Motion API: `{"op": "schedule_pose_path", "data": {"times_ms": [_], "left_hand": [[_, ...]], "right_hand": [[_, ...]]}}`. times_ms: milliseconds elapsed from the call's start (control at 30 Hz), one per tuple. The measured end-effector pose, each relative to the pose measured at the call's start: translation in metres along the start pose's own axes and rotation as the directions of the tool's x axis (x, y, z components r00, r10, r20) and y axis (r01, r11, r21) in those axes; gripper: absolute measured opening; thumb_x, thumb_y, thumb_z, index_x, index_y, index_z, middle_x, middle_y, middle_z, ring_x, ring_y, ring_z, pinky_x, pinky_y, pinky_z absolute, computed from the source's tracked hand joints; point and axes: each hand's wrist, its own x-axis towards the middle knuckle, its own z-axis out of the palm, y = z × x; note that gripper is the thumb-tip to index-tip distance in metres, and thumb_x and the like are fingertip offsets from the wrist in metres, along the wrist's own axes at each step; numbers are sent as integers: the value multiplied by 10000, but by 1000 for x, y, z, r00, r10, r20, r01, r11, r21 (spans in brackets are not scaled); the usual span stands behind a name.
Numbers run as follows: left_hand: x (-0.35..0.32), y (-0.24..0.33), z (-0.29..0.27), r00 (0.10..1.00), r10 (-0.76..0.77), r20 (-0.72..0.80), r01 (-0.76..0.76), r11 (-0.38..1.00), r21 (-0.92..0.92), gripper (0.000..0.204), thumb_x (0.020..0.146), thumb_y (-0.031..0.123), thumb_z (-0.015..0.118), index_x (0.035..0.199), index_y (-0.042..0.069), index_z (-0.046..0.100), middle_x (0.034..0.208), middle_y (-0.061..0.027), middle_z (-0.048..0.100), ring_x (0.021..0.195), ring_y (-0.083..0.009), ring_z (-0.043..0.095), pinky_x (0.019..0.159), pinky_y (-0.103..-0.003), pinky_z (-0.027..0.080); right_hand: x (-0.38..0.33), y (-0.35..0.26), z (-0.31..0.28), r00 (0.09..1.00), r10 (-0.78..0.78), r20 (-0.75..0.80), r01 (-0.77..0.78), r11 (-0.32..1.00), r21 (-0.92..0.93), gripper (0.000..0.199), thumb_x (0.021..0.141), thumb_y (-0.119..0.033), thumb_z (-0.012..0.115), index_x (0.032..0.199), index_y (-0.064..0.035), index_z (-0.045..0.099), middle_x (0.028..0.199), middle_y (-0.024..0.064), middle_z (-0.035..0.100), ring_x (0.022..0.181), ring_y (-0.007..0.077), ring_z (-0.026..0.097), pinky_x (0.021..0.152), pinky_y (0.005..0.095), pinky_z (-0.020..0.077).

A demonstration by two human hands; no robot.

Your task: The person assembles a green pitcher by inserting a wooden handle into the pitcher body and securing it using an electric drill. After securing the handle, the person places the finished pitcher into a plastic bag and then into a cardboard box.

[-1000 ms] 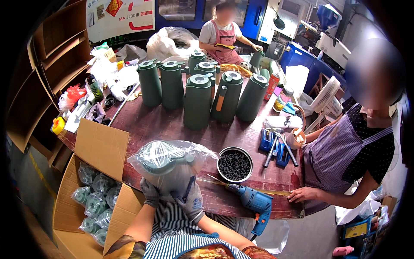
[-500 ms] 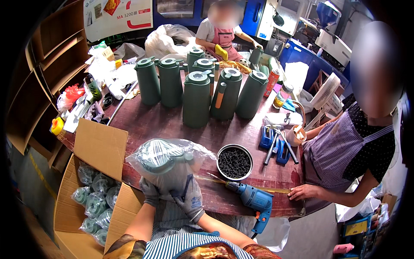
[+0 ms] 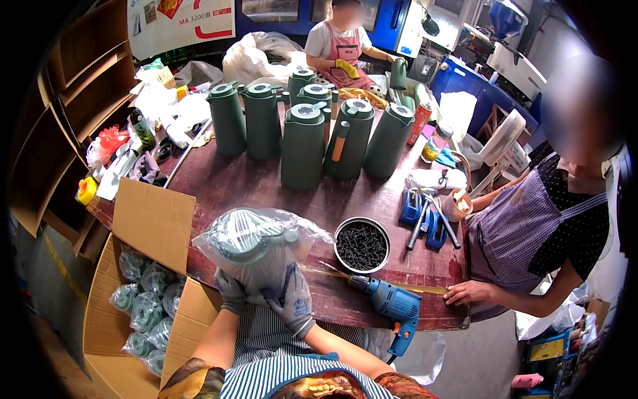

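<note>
I see my left hand (image 3: 230, 290) and right hand (image 3: 292, 302) raised, each grip closed on one bagged jug (image 3: 256, 247). Seven green jugs (image 3: 302, 147) stand on the bench (image 3: 232, 183).

Thin, glossy, crinkled clear plastic bag (image 3: 259, 249) wraps a smooth matt green jug. Knitted grey cloth gloves cover the left hand (image 3: 230, 290) and right hand (image 3: 292, 300). Worn dark-red wooden table (image 3: 252, 183), matt. Rough brown cardboard box (image 3: 149, 223). Shiny metal bowl (image 3: 361, 245), matt black screws. Blue plastic drill (image 3: 392, 302).
</note>
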Motion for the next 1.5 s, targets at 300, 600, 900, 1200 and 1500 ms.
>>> {"op": "schedule_pose_path", "data": {"times_ms": [300,600,900,1200,1500], "left_hand": [[1,-15,-3,999,6,47,-8,999,39,529,1025,453,527,1262,-20,520,1191,-137,591,1071,-234,578,940,-388,484],[21,48,-3,965,-159,209,232,890,-393,473,1046,199,466,1455,-37,444,1420,-206,543,1276,-283,538,1087,-395,418],[65,390,18,197,746,636,-927,352,-126,739,780,231,796,1422,17,499,1433,-224,524,1361,-376,475,1163,-467,340],[51,360,84,240,-63,969,-969,-82,235,444,818,324,725,1230,172,659,965,-36,711,948,-237,680,858,-406,483],[56,328,-123,665,493,561,-746,463,478,349,810,285,703,1127,140,708,1037,-120,727,987,-322,689,872,-421,537]], "right_hand": [[-2,3,-1,1000,11,-5,-11,1000,-22,999,793,-439,774,1460,153,325,1467,365,405,1363,486,413,1151,508,339],[-1,7,5,998,48,49,-47,999,-20,1036,817,-482,725,1511,128,255,1540,332,328,1413,465,357,1177,494,302],[-1,9,1,996,83,40,-85,995,54,1067,840,-564,687,1534,103,227,1565,309,310,1430,444,347,1160,497,310],[7,-5,9,999,2,44,-1,999,-35,1075,825,-535,699,1538,101,207,1543,306,345,1429,432,353,1141,506,332],[4,20,8,865,-460,-198,490,860,142,813,894,-358,689,1535,3,344,1439,312,484,1302,450,506,1035,548,438]]}}
